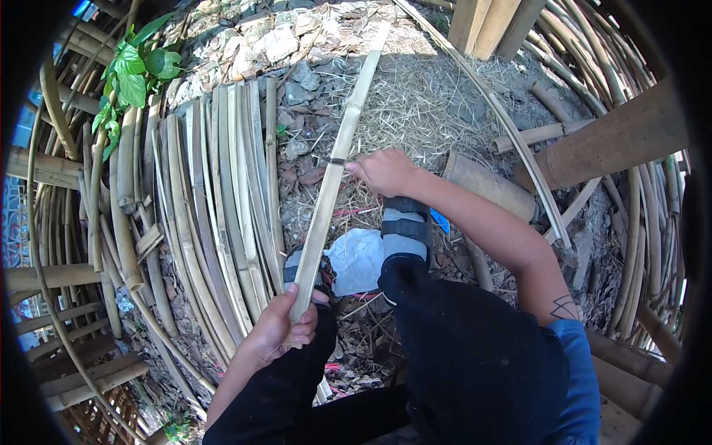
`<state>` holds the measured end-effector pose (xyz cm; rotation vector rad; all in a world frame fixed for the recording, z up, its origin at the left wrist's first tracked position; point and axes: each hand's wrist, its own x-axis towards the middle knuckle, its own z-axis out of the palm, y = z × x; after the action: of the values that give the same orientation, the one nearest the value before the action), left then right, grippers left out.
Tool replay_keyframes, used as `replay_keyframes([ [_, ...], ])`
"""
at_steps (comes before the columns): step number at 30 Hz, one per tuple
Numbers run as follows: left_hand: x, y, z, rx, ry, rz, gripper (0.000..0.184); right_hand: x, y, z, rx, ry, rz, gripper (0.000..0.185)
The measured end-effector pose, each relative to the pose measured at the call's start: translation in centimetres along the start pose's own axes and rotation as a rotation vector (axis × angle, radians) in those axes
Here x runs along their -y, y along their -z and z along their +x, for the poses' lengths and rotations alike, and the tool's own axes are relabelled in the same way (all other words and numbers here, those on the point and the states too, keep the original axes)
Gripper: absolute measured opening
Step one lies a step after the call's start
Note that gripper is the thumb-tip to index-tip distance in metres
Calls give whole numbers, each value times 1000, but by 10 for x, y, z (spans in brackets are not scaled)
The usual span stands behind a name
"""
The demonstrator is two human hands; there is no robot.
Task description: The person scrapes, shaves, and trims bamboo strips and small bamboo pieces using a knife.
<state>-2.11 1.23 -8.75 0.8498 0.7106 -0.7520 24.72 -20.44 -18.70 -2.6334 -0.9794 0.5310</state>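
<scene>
A long split bamboo strip (334,170) slants away from me, its near end by my left thigh and its far end over the straw. My left hand (285,326) is closed around the near end, thumb on top. Farther up, my right hand (386,172) is closed on what looks like a knife (335,161); its narrow dark blade lies across the strip. The handle is hidden inside my fingers. My right forearm passes over my right knee, close to the sandalled foot (406,226).
Several split bamboo strips (215,200) lie side by side to my left. A white plastic bag (357,259) rests between my feet. Thick bamboo poles (615,137) and a short bamboo piece (489,184) are on the right. A leafy plant (132,74) grows at upper left.
</scene>
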Motion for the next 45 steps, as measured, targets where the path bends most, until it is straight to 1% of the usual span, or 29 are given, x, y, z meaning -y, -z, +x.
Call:
replay_keyframes([
  [4,0,-1,-2,-6,-2,10,52,-17,-1,14,-57,-47,26,59],
  [6,-1,-2,-1,-22,-6,-1,51,-22,-2,19,-7,-81,-46,60],
  [13,-3,-2,0,-8,-9,-15,51,-36,6,34,-24,-151,-20,64],
  [16,-1,-3,-1,-45,-14,-1,52,-35,4,35,-14,-168,-42,66],
  [20,-1,-1,-2,-23,-12,3,52,-49,10,49,-20,-233,-43,68],
  [24,-3,-6,-2,-24,-18,11,51,-51,28,48,-8,-292,-64,70],
  [29,-3,-5,0,-26,-10,-9,52,-60,17,56,-59,-262,-105,70],
  [32,-3,-2,1,-13,-18,7,52,-57,15,57,-58,-278,-46,68],
  [34,-2,-1,1,13,-23,9,53,-72,-8,65,-142,-284,106,73],
  [35,-2,1,0,-5,-15,-2,53,-81,-17,70,-143,-287,103,73],
  [37,1,2,0,-19,-8,-19,53,-92,-22,77,114,-387,1206,69],
  [38,2,4,0,-8,-13,-11,53,-94,-28,77,111,-387,1207,69],
  [40,0,6,0,2,-24,-3,54,-73,-28,64,-45,-423,1050,63],
  [41,-1,5,-2,2,-10,-24,54,-63,-32,62,-111,-473,1064,62],
  [42,-2,5,-2,4,1,-46,54,-66,-38,62,-110,-473,1064,62],
  [44,-1,5,-1,7,2,-46,54,-76,-54,62,-42,-282,1127,61],
  [45,-1,5,-2,9,3,-44,53,-73,-52,56,-42,-280,1127,61],
])
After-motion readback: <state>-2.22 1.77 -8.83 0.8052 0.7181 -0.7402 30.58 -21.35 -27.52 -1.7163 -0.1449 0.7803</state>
